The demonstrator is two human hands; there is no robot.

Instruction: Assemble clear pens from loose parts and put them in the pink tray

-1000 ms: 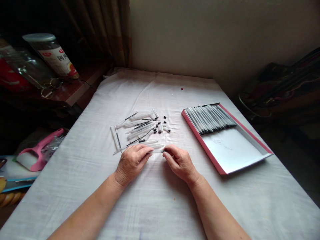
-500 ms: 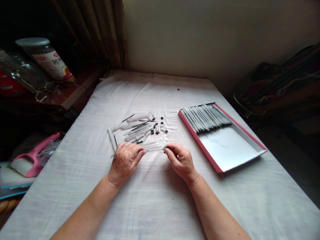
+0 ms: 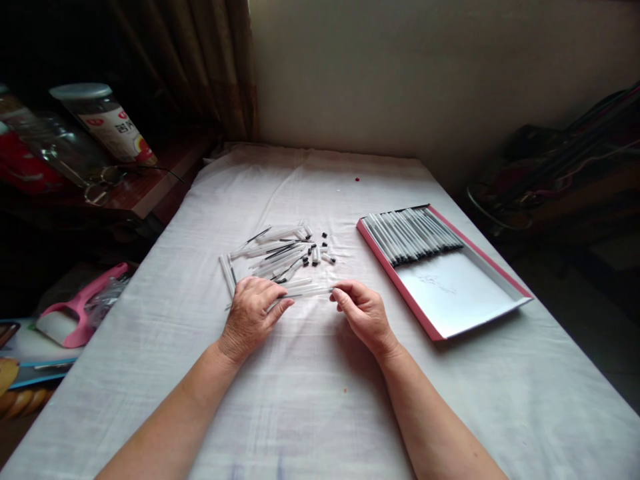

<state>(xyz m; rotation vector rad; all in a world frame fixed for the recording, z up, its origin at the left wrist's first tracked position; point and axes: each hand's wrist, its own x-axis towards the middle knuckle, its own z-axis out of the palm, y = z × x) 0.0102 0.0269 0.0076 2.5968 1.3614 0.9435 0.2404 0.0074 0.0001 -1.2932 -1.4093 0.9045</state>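
Between my two hands runs a slim clear pen barrel (image 3: 309, 292) with a dark refill inside, lying nearly level just above the cloth. My left hand (image 3: 253, 312) is closed around its left part, thumb against fingers. The fingertips of my right hand (image 3: 364, 315) pinch its right end and hide the tip. Beyond my left hand lies a loose pile of clear barrels and dark refills (image 3: 280, 252). Small black plugs (image 3: 325, 235) and short clear caps (image 3: 315, 255) are scattered at the pile's right side.
To the right, a pink-edged white box lid (image 3: 465, 287) holds a row of pens (image 3: 413, 235) with black ends. A white cloth (image 3: 300, 400) covers the table. At left stand a lidded jar (image 3: 113, 130), eyeglasses (image 3: 103, 187) and a pink-handled object (image 3: 83, 310). A wall rises behind.
Both hands have shifted very slightly up with the pen barrel, and its right end stays pinched in my right fingers. The view has turned a little to the left.
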